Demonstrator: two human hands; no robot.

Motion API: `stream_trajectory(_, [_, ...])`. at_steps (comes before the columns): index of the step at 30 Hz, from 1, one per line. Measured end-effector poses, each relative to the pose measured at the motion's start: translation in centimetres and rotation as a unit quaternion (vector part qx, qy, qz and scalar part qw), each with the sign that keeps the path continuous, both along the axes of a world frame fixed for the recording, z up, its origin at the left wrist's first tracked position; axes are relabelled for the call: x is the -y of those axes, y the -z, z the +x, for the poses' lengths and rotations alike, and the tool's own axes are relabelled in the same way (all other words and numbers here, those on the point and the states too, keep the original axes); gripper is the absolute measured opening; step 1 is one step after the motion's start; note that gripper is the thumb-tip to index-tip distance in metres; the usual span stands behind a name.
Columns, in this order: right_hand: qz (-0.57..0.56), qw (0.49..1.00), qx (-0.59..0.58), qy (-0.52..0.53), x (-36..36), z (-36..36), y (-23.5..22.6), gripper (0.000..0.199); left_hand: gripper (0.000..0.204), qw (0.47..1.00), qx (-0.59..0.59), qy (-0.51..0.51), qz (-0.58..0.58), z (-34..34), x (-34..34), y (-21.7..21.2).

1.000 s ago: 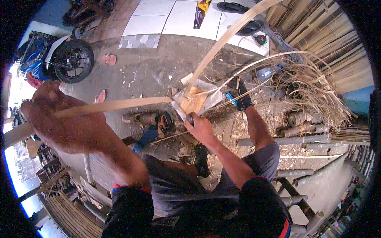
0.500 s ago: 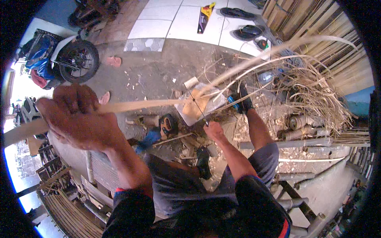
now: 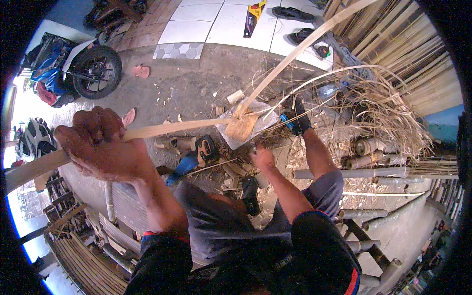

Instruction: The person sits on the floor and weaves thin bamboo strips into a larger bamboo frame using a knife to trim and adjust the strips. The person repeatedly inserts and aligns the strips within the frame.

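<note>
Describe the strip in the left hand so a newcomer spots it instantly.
Find the motorcycle wheel at upper left; below it is the left hand. The pale strip passes through that fist and runs right to a tan-centred pad mid-picture. Unlike the thin, curling strands heaped at right, it is broad, flat and gripped.

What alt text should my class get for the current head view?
A person's left grip holds a pale strip that runs to a pad; the right grip is shut around a small, blurred tool. Curled fibres heap at right; a motorcycle stands upper left.
</note>
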State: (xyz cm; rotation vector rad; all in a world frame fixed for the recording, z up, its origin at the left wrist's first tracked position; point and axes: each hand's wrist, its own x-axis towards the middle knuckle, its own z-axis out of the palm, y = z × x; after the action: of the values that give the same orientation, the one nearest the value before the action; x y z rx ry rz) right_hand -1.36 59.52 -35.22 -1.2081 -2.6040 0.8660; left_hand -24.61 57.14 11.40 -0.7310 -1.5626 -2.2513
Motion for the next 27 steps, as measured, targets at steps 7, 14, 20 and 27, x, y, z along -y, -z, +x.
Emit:
stream_trajectory(7, [-0.188, 0.979, 0.074, 0.034, -1.4, 1.7, 1.0, 0.046, 0.045, 0.998, 0.038, 0.026, 0.032, -1.0, 1.9, 0.9])
stream_trajectory(14, [-0.056, 0.992, 0.010, 0.110, 1.4, 3.1, -4.5, 0.039, 0.040, 0.998, 0.026, 0.052, 0.035, -2.3, 3.5, 3.8])
stream_trajectory(20, [-0.136, 0.978, -0.159, 0.007, 4.2, -3.1, -26.8, 0.036, 0.034, 0.973, -0.123, -0.153, -0.119, 0.0, 4.1, 6.0])
stream_trajectory(27, [-0.133, 0.981, -0.139, -0.006, 5.3, -5.5, -27.9, 0.034, 0.051, 0.759, -0.319, -0.382, -0.419, -2.3, 6.7, 7.8])
